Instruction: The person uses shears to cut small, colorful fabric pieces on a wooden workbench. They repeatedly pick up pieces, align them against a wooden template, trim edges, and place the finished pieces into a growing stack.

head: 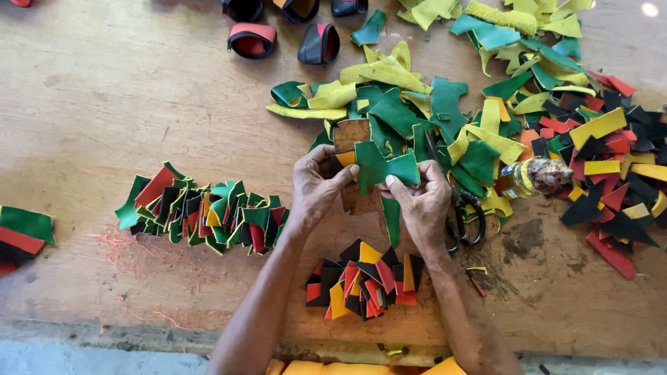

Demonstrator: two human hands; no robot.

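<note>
Both hands pinched one green leather piece [385,169] above the wooden table [104,104]: the left hand [314,187] held its left edge with a brown piece [351,133], perhaps a template, and the right hand [420,201] gripped its right edge. Scissors [467,219] lay just beside the right hand, a black, red and yellow pile [363,281] below

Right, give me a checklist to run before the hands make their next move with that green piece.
1. Green piece pinched by both hands: ok.
2. Left hand also on the brown template: ok.
3. Right hand free of tools: ok.
4. Scissors beside the right hand: ok.
5. Glue bottle closed: cannot tell.
6. Sorted stack lying apart from the scrap heap: ok.
</note>
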